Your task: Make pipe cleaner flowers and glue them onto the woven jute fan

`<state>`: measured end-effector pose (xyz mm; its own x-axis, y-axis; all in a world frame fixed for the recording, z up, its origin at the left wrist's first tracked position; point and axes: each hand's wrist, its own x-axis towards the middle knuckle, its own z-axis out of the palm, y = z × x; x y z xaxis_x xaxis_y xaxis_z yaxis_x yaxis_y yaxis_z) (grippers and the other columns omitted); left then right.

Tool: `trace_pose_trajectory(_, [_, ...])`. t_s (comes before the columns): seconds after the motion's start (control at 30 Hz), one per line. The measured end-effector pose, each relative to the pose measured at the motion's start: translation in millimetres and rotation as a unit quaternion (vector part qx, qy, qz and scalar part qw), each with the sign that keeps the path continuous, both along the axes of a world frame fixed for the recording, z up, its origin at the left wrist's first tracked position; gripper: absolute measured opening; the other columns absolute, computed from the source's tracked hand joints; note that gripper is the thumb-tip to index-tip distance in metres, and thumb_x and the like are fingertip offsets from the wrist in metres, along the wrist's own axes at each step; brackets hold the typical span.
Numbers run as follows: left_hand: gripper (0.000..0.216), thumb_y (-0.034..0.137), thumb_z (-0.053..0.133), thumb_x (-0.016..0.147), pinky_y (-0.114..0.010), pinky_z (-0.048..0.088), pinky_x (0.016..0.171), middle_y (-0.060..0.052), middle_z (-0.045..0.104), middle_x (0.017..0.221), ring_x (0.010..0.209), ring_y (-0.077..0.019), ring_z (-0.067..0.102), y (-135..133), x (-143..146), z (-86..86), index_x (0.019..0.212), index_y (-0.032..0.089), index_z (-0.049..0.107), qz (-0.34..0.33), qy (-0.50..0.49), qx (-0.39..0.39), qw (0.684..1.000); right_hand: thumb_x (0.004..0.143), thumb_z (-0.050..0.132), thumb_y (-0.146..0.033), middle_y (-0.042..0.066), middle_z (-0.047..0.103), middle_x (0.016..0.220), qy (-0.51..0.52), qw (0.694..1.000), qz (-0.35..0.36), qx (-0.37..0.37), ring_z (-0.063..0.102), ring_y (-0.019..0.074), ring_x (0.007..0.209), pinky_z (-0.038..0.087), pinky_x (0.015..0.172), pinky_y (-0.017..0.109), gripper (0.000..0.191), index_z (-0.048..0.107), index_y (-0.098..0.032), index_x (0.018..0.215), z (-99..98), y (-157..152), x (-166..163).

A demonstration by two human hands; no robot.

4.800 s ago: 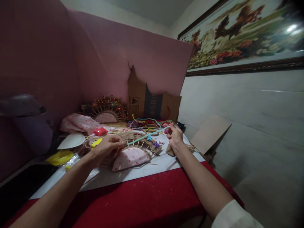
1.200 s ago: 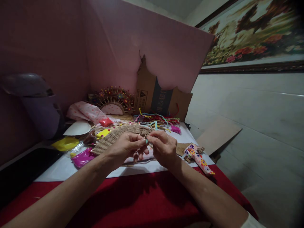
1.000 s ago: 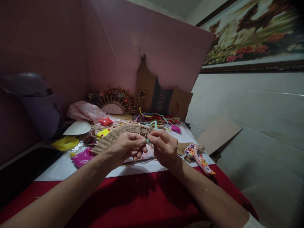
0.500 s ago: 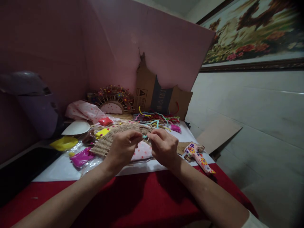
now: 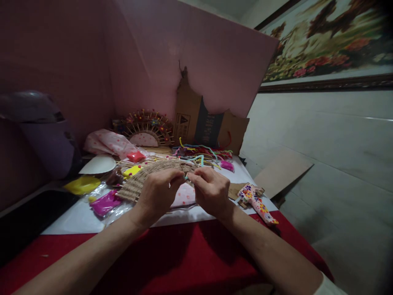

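My left hand (image 5: 159, 191) and my right hand (image 5: 209, 189) meet fingertip to fingertip over a half-round woven fan (image 5: 141, 178) of twine and wooden sticks with a pink spotted centre. Both hands are closed in a pinch on a teal pipe cleaner (image 5: 200, 158), which loops up behind my right fingers. The pinched end sits between thumbs and forefingers just above the fan's rim. The fan lies on a white sheet (image 5: 70, 217) over the red tablecloth (image 5: 184, 258).
A floral glue gun (image 5: 257, 203) lies right of my hands. Coloured pipe cleaners (image 5: 204, 152), clay packets in magenta (image 5: 106, 203), yellow (image 5: 81, 185) and red (image 5: 136, 156), a finished fan (image 5: 145, 131), cardboard (image 5: 199, 123) and a purple bin (image 5: 43, 131) crowd the back and left.
Since the earliest frame the long pipe cleaner, once stretched between spread hands, is bent short. My hands have come together over the fan, and my left fingers curled tighter in the last second.
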<state>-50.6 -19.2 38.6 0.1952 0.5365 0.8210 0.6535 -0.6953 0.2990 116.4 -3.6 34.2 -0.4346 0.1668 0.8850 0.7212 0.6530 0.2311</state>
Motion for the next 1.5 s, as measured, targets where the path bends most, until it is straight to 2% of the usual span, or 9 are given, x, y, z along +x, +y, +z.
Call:
trace_pose_trajectory(0.3, [0.007,0.013,0.06,0.075,-0.019,0.039,0.049,0.001,0.064,0.058,0.047,-0.0078,0.051,-7,2,8.0,0.069,0.014,0.064,-0.072,0.005,-0.054,0.996,0.078,0.051,-0.009,0.003,0.062,0.074,0.004,1.0,0.024,-0.006,0.053,0.0113,0.068,0.037,0.059,0.022,0.018,0.065,-0.018,0.083,0.6,0,0])
trace_pose_trajectory(0.47, [0.009,0.012,0.06,0.073,-0.019,0.037,0.047,0.002,0.06,0.053,0.046,-0.0069,0.047,-7,2,10.5,0.064,0.014,0.062,-0.075,-0.003,-0.085,0.994,0.079,0.051,-0.008,0.003,0.062,0.075,0.001,0.999,0.033,-0.009,0.054,0.0123,0.069,0.039,0.061,0.022,0.018,0.065,-0.018,0.081,1.1,-1,0])
trace_pose_trajectory(0.6, [0.007,0.017,0.062,0.072,-0.02,0.038,0.046,0.001,0.059,0.052,0.045,-0.008,0.049,-6,3,11.0,0.067,0.014,0.064,-0.084,-0.055,-0.158,0.982,0.078,0.051,-0.007,0.003,0.062,0.076,0.003,0.999,0.037,-0.013,0.054,0.0122,0.071,0.04,0.062,0.022,0.018,0.065,-0.018,0.082,0.8,0,2])
trace_pose_trajectory(0.73, [0.019,0.025,0.066,0.069,-0.021,0.043,0.044,0.0,0.061,0.06,0.045,-0.0094,0.053,-6,4,13.6,0.083,0.013,0.064,-0.127,-0.187,-0.301,0.926,0.077,0.051,-0.007,0.004,0.062,0.076,0.024,0.999,0.027,-0.004,0.053,0.0117,0.068,0.039,0.061,0.022,0.017,0.065,-0.017,0.083,0.7,3,4])
trace_pose_trajectory(0.87, [0.019,0.03,0.063,0.071,-0.021,0.044,0.042,-0.002,0.062,0.058,0.043,-0.0089,0.053,-8,5,18.0,0.068,0.011,0.062,-0.184,-0.251,-0.417,0.854,0.079,0.053,-0.009,0.003,0.062,0.076,0.029,0.999,0.015,0.001,0.053,0.0116,0.069,0.039,0.061,0.022,0.016,0.065,-0.018,0.084,-0.4,4,4])
trace_pose_trajectory(0.97, [0.021,0.03,0.063,0.072,-0.022,0.046,0.044,-0.003,0.064,0.06,0.043,-0.0091,0.053,-10,6,20.5,0.065,0.011,0.061,-0.215,-0.273,-0.433,0.832,0.079,0.053,-0.01,0.003,0.062,0.077,0.021,1.0,0.014,0.0,0.054,0.0115,0.07,0.039,0.062,0.022,0.016,0.065,-0.018,0.086,-1.6,5,4])
trace_pose_trajectory(1.13, [0.02,0.029,0.063,0.071,-0.023,0.047,0.043,-0.002,0.062,0.059,0.043,-0.0091,0.053,-11,6,21.5,0.064,0.011,0.06,-0.216,-0.302,-0.443,0.816,0.08,0.053,-0.011,0.003,0.062,0.076,0.003,1.0,0.009,0.011,0.053,0.0109,0.068,0.038,0.061,0.022,0.016,0.065,-0.019,0.086,-0.9,4,5])
trace_pose_trajectory(1.37, [0.016,0.025,0.059,0.071,-0.022,0.044,0.042,-0.001,0.061,0.056,0.043,-0.0089,0.052,-9,3,20.4,0.062,0.012,0.056,-0.218,-0.311,-0.46,0.803,0.081,0.052,-0.01,0.003,0.062,0.078,-0.027,0.999,0.034,0.015,0.052,0.0106,0.069,0.038,0.06,0.022,0.016,0.065,-0.018,0.089,1.7,2,3])
trace_pose_trajectory(1.5, [0.013,0.023,0.058,0.069,-0.02,0.039,0.038,0.002,0.057,0.048,0.036,-0.0077,0.048,-10,2,25.3,0.06,0.013,0.054,-0.216,-0.274,-0.467,0.813,0.083,0.05,-0.009,0.003,0.062,0.078,-0.025,0.998,0.051,-0.015,0.054,0.0116,0.072,0.04,0.062,0.022,0.017,0.065,-0.018,0.084,2.6,0,2])
